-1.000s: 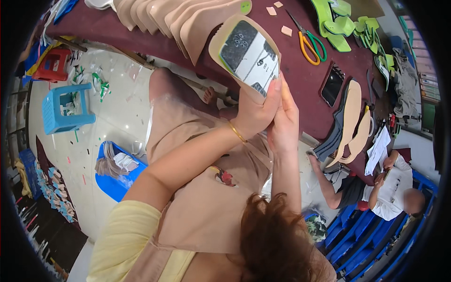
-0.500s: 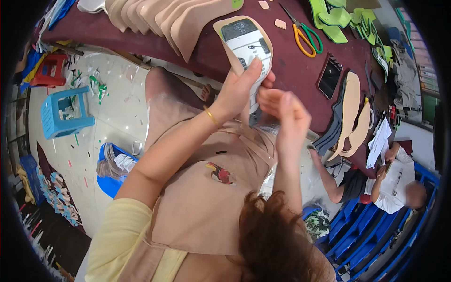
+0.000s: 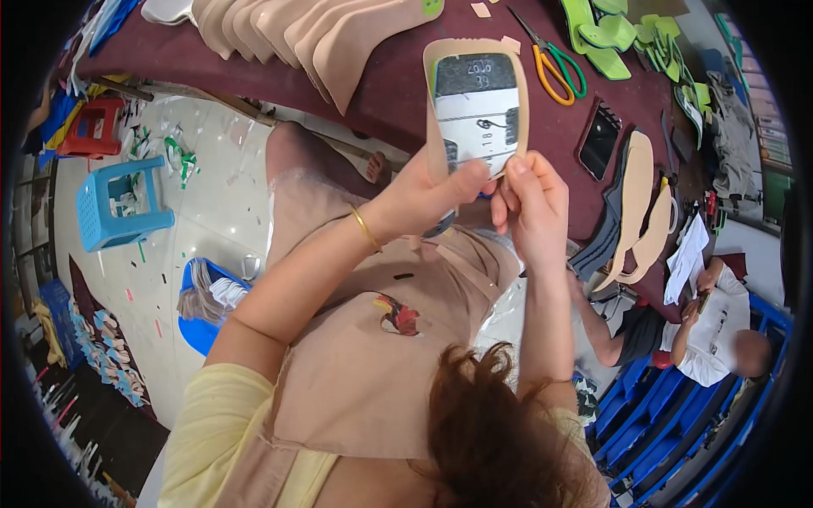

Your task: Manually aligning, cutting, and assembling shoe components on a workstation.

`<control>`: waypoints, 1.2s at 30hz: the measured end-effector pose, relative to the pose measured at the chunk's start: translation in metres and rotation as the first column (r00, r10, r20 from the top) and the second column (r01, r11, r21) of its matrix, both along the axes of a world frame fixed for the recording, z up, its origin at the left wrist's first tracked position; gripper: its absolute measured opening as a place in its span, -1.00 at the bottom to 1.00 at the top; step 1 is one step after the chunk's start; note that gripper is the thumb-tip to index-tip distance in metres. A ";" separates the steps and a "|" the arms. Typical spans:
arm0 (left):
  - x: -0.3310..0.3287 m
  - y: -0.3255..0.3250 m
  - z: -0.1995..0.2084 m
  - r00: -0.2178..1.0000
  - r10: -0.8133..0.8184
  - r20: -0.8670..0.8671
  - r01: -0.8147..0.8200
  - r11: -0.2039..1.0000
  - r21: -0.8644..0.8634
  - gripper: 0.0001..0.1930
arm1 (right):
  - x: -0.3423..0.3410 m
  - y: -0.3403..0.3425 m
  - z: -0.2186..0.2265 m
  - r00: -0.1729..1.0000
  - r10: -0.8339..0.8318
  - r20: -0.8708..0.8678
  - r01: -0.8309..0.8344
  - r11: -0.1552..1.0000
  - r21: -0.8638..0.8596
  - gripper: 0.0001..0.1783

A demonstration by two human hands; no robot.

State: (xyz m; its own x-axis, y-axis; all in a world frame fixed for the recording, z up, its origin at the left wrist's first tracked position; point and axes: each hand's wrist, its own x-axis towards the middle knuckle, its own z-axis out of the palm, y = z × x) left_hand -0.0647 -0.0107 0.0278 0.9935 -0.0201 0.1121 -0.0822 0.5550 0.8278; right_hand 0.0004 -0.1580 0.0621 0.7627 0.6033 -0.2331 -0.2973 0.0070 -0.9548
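Observation:
An insole (image 3: 476,114) is held up over the maroon table's front edge. It has a white board with black patches, and a tan cover stands up round its rim. My left hand (image 3: 440,193) wraps its lower part, thumb across the white face; the fingers behind are hidden. With thumb and forefinger, my right hand (image 3: 535,190) pinches the tan rim at the insole's right side. Beyond the left hand, a row of tan insoles (image 3: 326,51) lies overlapped on the table. Scissors (image 3: 556,74) with orange and green handles lie right of the held insole.
A phone (image 3: 598,140) and long tan pieces (image 3: 633,199) lie on the maroon table (image 3: 389,118) at right, with green sole pieces (image 3: 603,38) behind. A blue stool (image 3: 123,203), red stool (image 3: 95,127) and blue basket (image 3: 199,330) stand on the floor. Another person (image 3: 716,326) sits at right.
The insole has moved right and turned more upright, its face now toward me. My right hand has gone from loose beside it to pinching its right rim.

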 end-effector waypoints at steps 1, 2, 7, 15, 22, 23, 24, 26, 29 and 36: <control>0.000 -0.004 0.004 0.999 -0.023 0.037 0.023 1.000 -0.004 -0.69 | -0.008 0.004 0.002 0.994 -0.090 0.060 0.093 0.994 -0.056 -0.71; 0.001 -0.009 0.005 0.997 0.054 0.058 -0.056 0.998 0.038 -0.69 | -0.016 0.013 0.004 0.977 -0.172 0.128 0.185 0.978 -0.097 -0.72; 0.012 -0.022 0.003 0.986 0.166 -0.003 -0.164 0.981 0.106 -0.68 | -0.010 0.020 -0.016 0.846 -0.269 0.461 0.333 0.941 -0.061 -0.70; 0.000 -0.006 -0.005 0.998 0.052 -0.032 -0.049 0.995 0.087 -0.44 | 0.012 0.002 0.004 0.990 -0.135 0.047 0.136 0.991 -0.015 -0.58; -0.002 -0.005 0.010 0.997 0.026 0.070 -0.040 0.977 0.208 -0.49 | 0.013 0.017 0.020 0.706 0.093 0.702 0.218 0.915 -0.340 -0.66; -0.002 -0.007 0.011 0.996 0.025 0.090 -0.040 0.984 0.171 -0.46 | 0.011 0.018 0.020 0.740 0.050 0.671 0.223 0.923 -0.314 -0.67; -0.001 -0.009 0.012 0.998 0.018 0.065 -0.025 0.993 0.111 -0.47 | 0.007 0.017 0.020 0.771 0.007 0.637 0.229 0.930 -0.288 -0.69; -0.004 -0.014 0.013 1.000 -0.013 0.000 0.013 1.000 -0.008 -0.49 | -0.004 0.013 0.015 0.829 -0.055 0.557 0.211 0.952 -0.220 -0.70; -0.001 -0.009 0.001 0.993 -0.113 0.013 0.114 0.979 -0.170 -0.54 | -0.005 0.006 0.000 0.967 -0.153 0.206 0.115 0.976 0.185 -0.66; -0.003 -0.023 -0.013 0.999 -0.037 0.018 0.037 0.999 0.004 -0.52 | -0.001 0.010 0.007 0.993 -0.110 0.030 0.111 0.993 -0.036 -0.58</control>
State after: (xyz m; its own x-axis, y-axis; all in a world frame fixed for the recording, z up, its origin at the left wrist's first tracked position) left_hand -0.0676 -0.0339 0.0149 0.9898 -0.0568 0.1303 -0.0772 0.5550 0.8282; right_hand -0.0008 -0.1481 0.0689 0.8307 0.5062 -0.2315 -0.2701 0.0028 -0.9628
